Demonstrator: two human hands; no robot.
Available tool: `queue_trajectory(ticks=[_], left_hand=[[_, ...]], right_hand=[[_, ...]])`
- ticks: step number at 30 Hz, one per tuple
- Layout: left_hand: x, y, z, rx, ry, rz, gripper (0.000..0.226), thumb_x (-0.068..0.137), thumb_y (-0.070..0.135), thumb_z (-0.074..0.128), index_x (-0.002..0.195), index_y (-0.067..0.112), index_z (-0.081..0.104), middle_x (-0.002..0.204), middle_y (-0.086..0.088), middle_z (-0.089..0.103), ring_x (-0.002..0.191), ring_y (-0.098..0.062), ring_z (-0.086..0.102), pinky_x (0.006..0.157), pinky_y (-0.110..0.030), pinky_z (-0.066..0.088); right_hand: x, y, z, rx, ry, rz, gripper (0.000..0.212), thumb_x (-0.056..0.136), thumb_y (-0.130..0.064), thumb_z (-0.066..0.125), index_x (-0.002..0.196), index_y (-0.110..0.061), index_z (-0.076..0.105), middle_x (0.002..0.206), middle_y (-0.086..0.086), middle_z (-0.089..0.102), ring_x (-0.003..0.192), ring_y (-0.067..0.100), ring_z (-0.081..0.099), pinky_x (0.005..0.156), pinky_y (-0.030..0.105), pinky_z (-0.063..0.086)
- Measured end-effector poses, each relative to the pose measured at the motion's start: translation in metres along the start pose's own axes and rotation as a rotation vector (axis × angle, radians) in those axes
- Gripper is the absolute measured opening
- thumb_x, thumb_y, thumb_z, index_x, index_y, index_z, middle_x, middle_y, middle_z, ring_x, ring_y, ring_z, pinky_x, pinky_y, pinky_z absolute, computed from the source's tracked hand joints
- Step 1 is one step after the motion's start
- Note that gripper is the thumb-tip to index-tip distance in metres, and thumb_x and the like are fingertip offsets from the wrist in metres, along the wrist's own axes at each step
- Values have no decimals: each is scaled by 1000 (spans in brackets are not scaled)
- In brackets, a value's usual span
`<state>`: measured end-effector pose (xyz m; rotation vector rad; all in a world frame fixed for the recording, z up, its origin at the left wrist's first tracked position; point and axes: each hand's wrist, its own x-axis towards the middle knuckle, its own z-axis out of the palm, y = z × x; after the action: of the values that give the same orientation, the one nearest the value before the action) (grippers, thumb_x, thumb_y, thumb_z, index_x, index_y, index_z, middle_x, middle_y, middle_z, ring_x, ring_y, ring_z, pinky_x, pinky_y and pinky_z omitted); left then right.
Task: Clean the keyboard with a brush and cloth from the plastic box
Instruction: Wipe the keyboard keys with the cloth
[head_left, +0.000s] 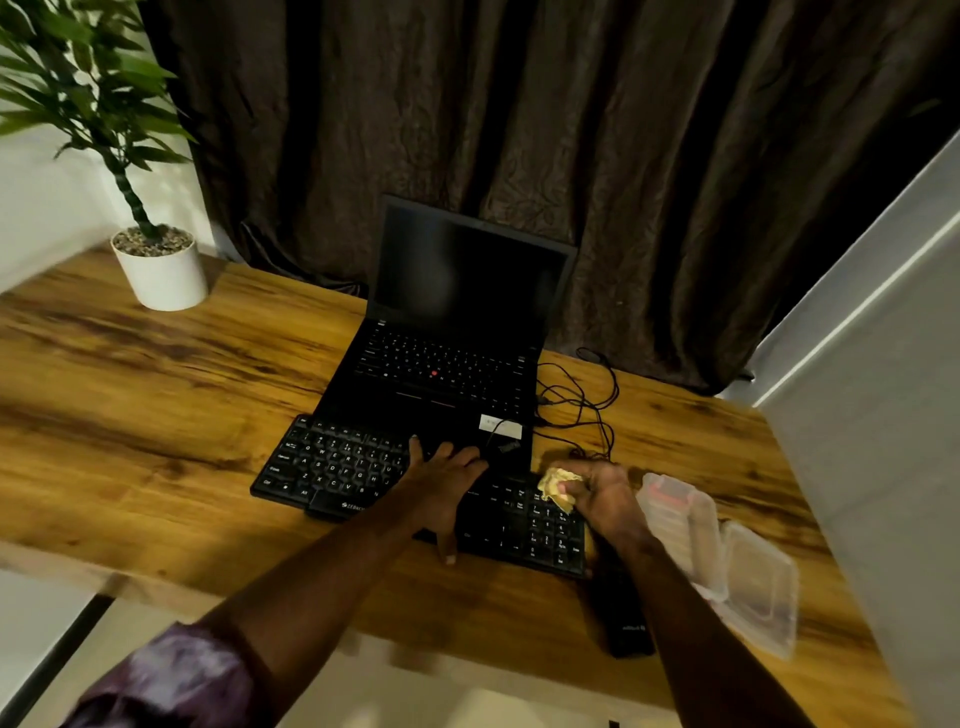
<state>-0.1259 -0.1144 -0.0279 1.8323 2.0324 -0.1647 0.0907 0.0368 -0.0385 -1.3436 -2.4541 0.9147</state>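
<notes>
Sleeve (171, 680) nearest; laptop (441, 374) overlaps keyboard (332, 467), plastic box (727, 561) seemingly open beside.

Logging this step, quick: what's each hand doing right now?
Left hand: open, fingers spread flat on the keyboard.
Right hand: holding the yellow cloth.

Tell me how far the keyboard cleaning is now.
Done: the plastic box lies open and the cloth is out. In hand: the right hand pinches the cloth over the number pad of the keyboard, while the left hand rests flat on its middle. Left: probably the other keys; no brush shows.
</notes>
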Motion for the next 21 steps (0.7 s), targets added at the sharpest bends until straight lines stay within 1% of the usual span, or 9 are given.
queue_trajectory(ticks=[3, 6, 9, 13, 14, 16, 17, 19, 21], left_hand=[[-1, 0, -1, 2, -2, -1, 142, 48, 50, 93, 158, 22, 7, 164, 0, 5, 148, -30, 8, 109, -77, -1], [-1, 0, -1, 8, -2, -3, 142, 47, 50, 93, 158, 22, 8, 164, 0, 5, 148, -30, 8, 109, -77, 0], [-1, 0, 0, 7, -5, -6, 141, 48, 49, 93, 158, 22, 8, 164, 1, 4, 148, -29, 7, 109, -77, -1], [-2, 0, 0, 16, -7, -7, 141, 49, 50, 93, 158, 23, 7, 164, 1, 4, 148, -29, 7, 108, -77, 0], [-1, 0, 0, 15, -10, -7, 141, 50, 50, 93, 158, 23, 7, 164, 1, 3, 148, -29, 7, 108, -77, 0], [-2, 1, -1, 12, -16, -9, 140, 51, 49, 93, 158, 23, 6, 164, 1, 3, 149, -29, 6, 108, -77, 0], [-3, 1, -2, 10, -16, -11, 140, 51, 49, 93, 158, 23, 6, 164, 1, 3, 149, -29, 6, 108, -77, 0], [-3, 1, -2, 8, -14, -13, 140, 52, 48, 93, 158, 23, 6, 164, 1, 2, 149, -29, 6, 108, -77, -1], [-3, 1, -2, 11, -11, -11, 139, 52, 48, 92, 158, 23, 6, 164, 1, 2, 149, -29, 5, 107, -76, -2]], right_hand=[[-4, 11, -7, -5, 44, -24, 32, 90, -6, 70, 117, -24, 74, 112, 4, 75, 99, 18, 69, 95, 34, 56], [-2, 5, -3, -6, 43, -17, 32, 90, -6, 70, 118, -22, 73, 114, 2, 73, 98, 17, 68, 96, 31, 55], [-1, -12, 7, 32, 2, -14, 30, 91, -7, 69, 119, -18, 72, 111, -4, 70, 84, 7, 66, 76, 13, 55], [-1, -13, 10, 15, -31, -95, 31, 91, -10, 71, 120, -21, 72, 115, 0, 72, 76, -3, 60, 66, 6, 46], [-2, -10, 6, 15, -33, -88, 31, 91, -9, 71, 119, -22, 73, 115, -1, 73, 77, -3, 61, 69, 8, 49], [-5, 1, -5, 38, -23, -66, 32, 89, -5, 70, 116, -22, 74, 116, -2, 73, 93, 6, 68, 88, 24, 56], [-8, 7, -10, 42, -9, -71, 32, 89, -4, 71, 115, -21, 74, 115, -2, 74, 100, 9, 68, 95, 31, 56], [-12, 17, -18, 44, 23, -87, 32, 86, -1, 72, 112, -19, 76, 112, -2, 75, 104, 11, 69, 100, 37, 54], [-15, 19, -17, 49, 52, -93, 32, 85, -1, 73, 109, -23, 77, 110, -1, 76, 102, 11, 70, 97, 37, 55]])
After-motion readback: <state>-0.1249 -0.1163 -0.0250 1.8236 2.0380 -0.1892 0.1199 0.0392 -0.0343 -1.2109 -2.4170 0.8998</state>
